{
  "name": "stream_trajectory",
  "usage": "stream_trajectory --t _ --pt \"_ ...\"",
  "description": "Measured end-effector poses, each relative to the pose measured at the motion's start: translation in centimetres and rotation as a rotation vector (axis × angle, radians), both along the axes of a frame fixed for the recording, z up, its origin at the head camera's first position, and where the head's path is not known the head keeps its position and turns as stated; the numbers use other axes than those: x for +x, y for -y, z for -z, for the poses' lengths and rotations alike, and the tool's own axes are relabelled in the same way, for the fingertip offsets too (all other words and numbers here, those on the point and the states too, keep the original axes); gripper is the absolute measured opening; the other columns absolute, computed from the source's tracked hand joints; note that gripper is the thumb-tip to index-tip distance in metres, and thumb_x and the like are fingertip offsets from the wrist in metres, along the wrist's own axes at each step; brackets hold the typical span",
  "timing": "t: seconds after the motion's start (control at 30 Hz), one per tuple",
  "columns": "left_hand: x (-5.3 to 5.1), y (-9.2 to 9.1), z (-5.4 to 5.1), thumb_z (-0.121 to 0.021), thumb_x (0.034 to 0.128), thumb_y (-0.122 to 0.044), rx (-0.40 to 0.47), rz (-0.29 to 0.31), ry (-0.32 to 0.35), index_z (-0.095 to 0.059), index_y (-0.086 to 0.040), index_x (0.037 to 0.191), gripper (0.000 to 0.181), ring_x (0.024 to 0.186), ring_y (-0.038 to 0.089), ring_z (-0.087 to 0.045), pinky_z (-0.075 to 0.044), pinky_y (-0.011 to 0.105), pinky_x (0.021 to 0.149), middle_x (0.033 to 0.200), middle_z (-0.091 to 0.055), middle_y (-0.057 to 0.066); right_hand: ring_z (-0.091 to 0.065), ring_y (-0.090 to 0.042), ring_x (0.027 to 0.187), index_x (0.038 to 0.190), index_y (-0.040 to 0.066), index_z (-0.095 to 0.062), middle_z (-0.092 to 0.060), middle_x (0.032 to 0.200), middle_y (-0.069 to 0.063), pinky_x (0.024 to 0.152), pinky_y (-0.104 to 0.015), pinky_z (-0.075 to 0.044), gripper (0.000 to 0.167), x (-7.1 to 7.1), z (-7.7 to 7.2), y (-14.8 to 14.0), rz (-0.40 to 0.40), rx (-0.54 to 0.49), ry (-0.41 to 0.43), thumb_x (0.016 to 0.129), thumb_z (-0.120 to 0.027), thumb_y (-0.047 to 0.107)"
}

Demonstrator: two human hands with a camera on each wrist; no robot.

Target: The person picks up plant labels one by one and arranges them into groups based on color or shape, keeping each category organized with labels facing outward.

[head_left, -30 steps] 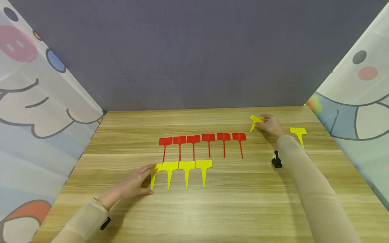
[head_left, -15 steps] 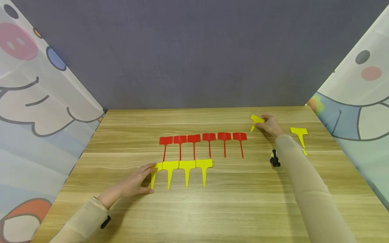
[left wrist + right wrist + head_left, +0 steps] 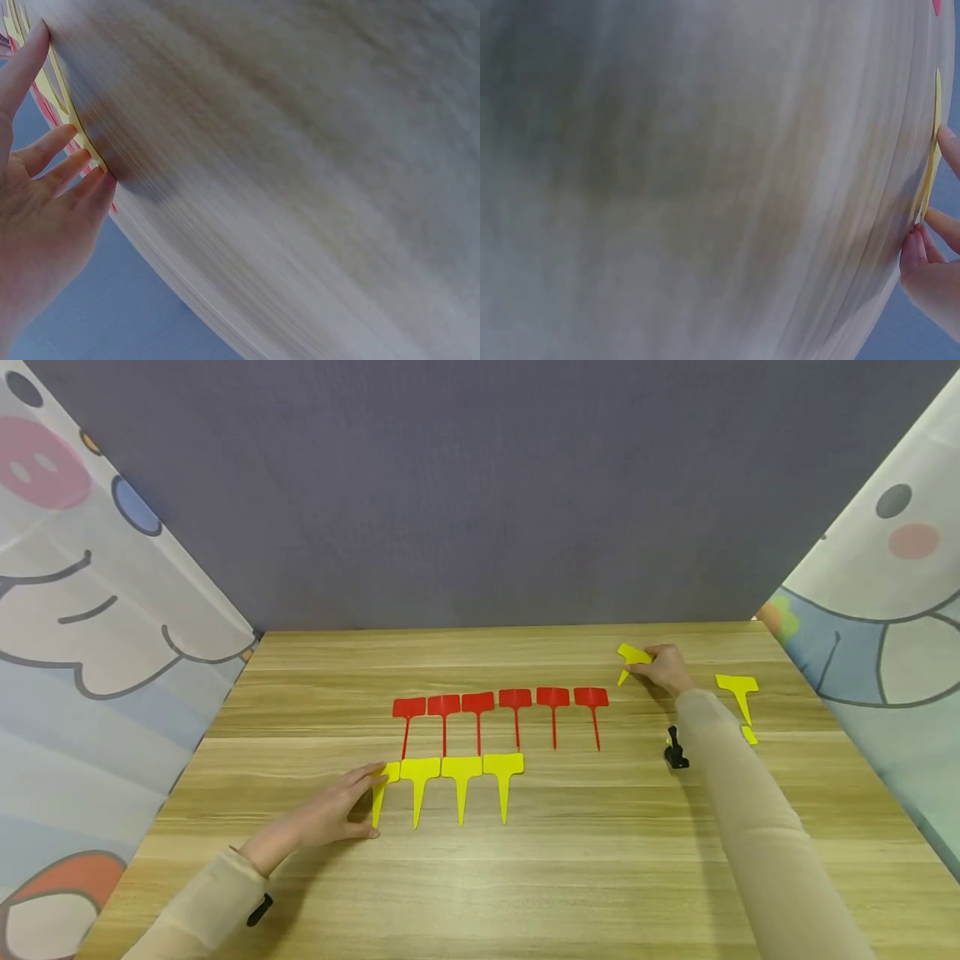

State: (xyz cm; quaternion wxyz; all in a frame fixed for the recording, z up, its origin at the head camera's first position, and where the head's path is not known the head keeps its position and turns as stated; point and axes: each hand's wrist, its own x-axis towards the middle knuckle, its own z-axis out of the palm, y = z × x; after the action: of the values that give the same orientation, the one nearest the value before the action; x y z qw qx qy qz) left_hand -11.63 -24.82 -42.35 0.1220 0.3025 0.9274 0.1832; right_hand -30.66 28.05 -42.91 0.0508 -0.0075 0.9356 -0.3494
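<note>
In the head view, my left hand (image 3: pixel 330 814) rests its nearly straight fingers on the leftmost yellow T-shaped plant label (image 3: pixel 379 802), the thumb near its pointed tip. The hand partly covers this label. Several yellow labels (image 3: pixel 461 768) form a row to the right of it. At the back right, my right hand (image 3: pixel 666 668) holds another yellow plant label (image 3: pixel 632 653) between thumb and fingers, its stem slanting down to the left. In the right wrist view, that label (image 3: pixel 936 120) lies close to the tabletop.
Several red plant labels (image 3: pixel 477 702) lie in a row behind the yellow ones. Right of my forearm are a yellow label (image 3: pixel 738 685) and a partly hidden yellow piece (image 3: pixel 749 735). A black piece (image 3: pixel 677 753) shows beside the sleeve. A grey panel (image 3: pixel 495 510) bounds the table's back.
Both hands stay almost in place. The right forearm shifts slightly left, uncovering a yellow piece beside it.
</note>
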Motion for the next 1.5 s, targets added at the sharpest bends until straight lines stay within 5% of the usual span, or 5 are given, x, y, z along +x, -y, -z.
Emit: stream_trajectory --t 0.23,0.5,0.87,1.5 --pt "-0.04 0.06 -0.04 -0.071 0.0728 -0.031 0.004 0.001 -0.008 -0.040 0.003 0.128 0.072 0.124 0.037 -0.030 -0.032 0.050 0.096 0.139 -0.027 0.020 -0.042 -0.032 0.086 0.111 -0.018 -0.050 -0.049 0.107 -0.032 0.077 -0.044 -0.038 0.046 -0.01 0.09 0.16 -0.002 0.030 -0.022 0.083 -0.061 0.017" --pt "-0.09 0.13 -0.01 -0.071 0.0729 -0.031 0.002 -0.002 0.000 -0.040 0.002 0.129 0.072 0.124 0.038 -0.029 -0.031 0.050 0.096 0.140 -0.026 0.019 -0.026 -0.045 0.120 0.126 -0.019 -0.030 -0.027 0.130 -0.036 0.098 -0.051 -0.028 0.066 -0.53 0.05 0.21 0.051 0.018 0.083 0.083 -0.061 0.019" --pt "-0.16 0.23 0.19 -0.071 0.0729 -0.032 0.008 -0.002 0.005 -0.039 0.001 0.129 0.073 0.124 0.037 -0.029 -0.032 0.050 0.096 0.140 -0.026 0.018 -0.020 -0.045 0.124 0.130 -0.016 -0.027 -0.016 0.134 -0.036 0.101 -0.050 -0.025 0.066 -0.75 -0.09 0.45 0.079 -0.023 0.137 0.083 -0.061 0.017" --pt "-0.06 0.12 0.22 -0.070 0.0740 -0.033 0.004 -0.016 0.033 -0.039 0.001 0.129 0.072 0.125 0.036 -0.028 -0.031 0.049 0.097 0.140 -0.026 0.018 -0.031 -0.040 0.122 0.130 -0.010 -0.033 -0.030 0.134 -0.031 0.098 -0.045 -0.033 0.050 -0.02 0.08 0.51 0.230 -0.259 0.071 0.086 -0.052 0.003"
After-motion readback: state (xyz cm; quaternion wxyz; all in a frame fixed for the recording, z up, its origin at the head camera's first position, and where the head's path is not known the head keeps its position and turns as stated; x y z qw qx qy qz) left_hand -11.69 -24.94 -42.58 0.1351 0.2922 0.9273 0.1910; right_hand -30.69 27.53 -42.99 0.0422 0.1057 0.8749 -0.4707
